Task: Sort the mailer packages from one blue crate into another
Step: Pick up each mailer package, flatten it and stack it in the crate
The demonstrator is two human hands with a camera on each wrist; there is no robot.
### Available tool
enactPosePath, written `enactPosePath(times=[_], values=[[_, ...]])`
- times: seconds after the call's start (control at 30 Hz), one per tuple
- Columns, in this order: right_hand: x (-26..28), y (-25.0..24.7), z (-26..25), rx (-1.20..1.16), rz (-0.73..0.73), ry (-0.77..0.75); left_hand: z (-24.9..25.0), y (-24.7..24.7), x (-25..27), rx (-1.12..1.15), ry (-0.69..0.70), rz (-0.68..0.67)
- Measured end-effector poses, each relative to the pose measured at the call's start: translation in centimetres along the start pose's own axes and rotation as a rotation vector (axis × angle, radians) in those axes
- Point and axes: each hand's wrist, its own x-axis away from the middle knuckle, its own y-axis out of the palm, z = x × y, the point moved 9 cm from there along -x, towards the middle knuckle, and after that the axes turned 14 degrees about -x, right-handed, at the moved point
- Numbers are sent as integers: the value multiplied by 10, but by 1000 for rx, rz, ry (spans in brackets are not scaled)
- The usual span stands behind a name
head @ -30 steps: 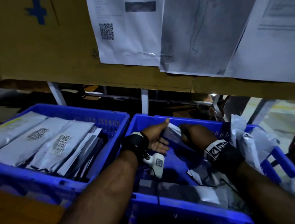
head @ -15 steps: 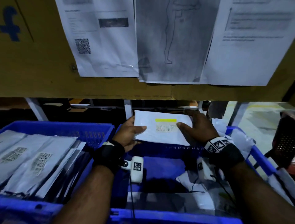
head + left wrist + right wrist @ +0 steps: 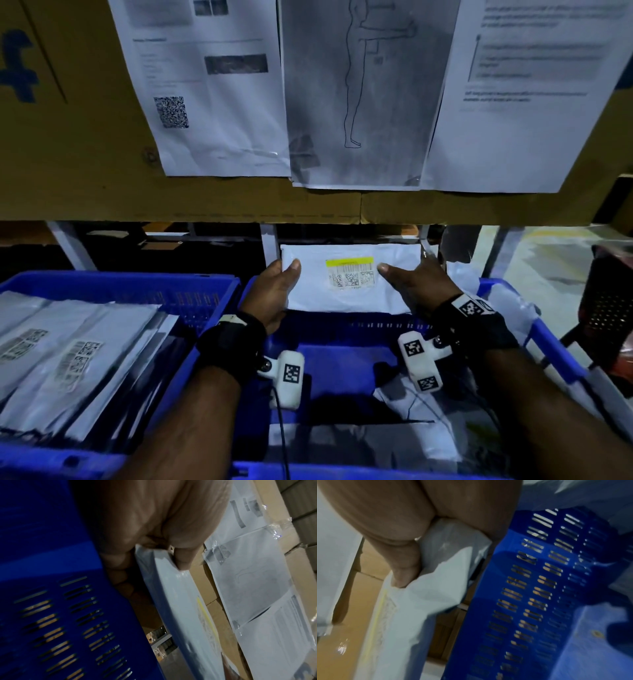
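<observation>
- Hands together hold one flat white plastic mailer package [image 3: 349,284] up above the far rim of the right-hand blue slotted plastic crate [image 3: 346,363], its printed face turned toward the person.
- Left hand [image 3: 272,294] grips the mailer's left end, thumb pressed on the front, fingers curled behind; the left wrist view shows the thumb [image 3: 183,555] clamping the mailer's edge [image 3: 185,615].
- Right hand [image 3: 416,284] grips the right end, thumb lying on the front just beside the yellow-striped barcode label [image 3: 350,272], fingers wrapped behind; the right wrist view shows the thumb [image 3: 406,566] denting the crinkled white film [image 3: 440,577].
- Below the hands, the right-hand crate's floor carries a few loose white and clear mailers [image 3: 407,404] near the person's side.
- Left of the left hand stands a second blue slotted crate [image 3: 209,294], packed with a row of grey mailers [image 3: 75,363] leaning on one another, barcode labels facing up.
- Above the hands, three printed paper sheets [image 3: 212,89] are taped to a brown cardboard panel [image 3: 75,144].
</observation>
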Motion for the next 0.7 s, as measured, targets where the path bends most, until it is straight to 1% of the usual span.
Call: enactPosePath(times=[0.07,0.1,0.17,0.23,0.3,0.37,0.43,0.53,0.6,0.67,0.7], values=[[-4,-7,7,11,3,84,6,0,3,-32,7,-22],[-6,-12,5,28,1,92,12,-1,6,-69,10,-39],[-11,-18,5,50,-17,71,30,-7,13,-171,32,-69],[-12,-8,1,50,-76,52,55,-15,23,-282,56,-119],[-11,8,-9,2,-84,60,77,-27,36,-343,64,-175],[-11,33,-20,-46,-122,73,94,-52,48,-388,59,-172],[-11,63,-29,-95,-178,92,104,-87,61,-450,41,-106],[-9,121,-49,-118,-315,115,105,-134,82,-544,-6,-53],[-14,162,-62,-39,-377,87,97,-159,97,-593,-77,-61],[-17,204,-79,108,-407,26,88,-180,112,-646,-152,-122],[-17,227,-83,141,-442,31,84,-190,118,-668,-171,-147]])
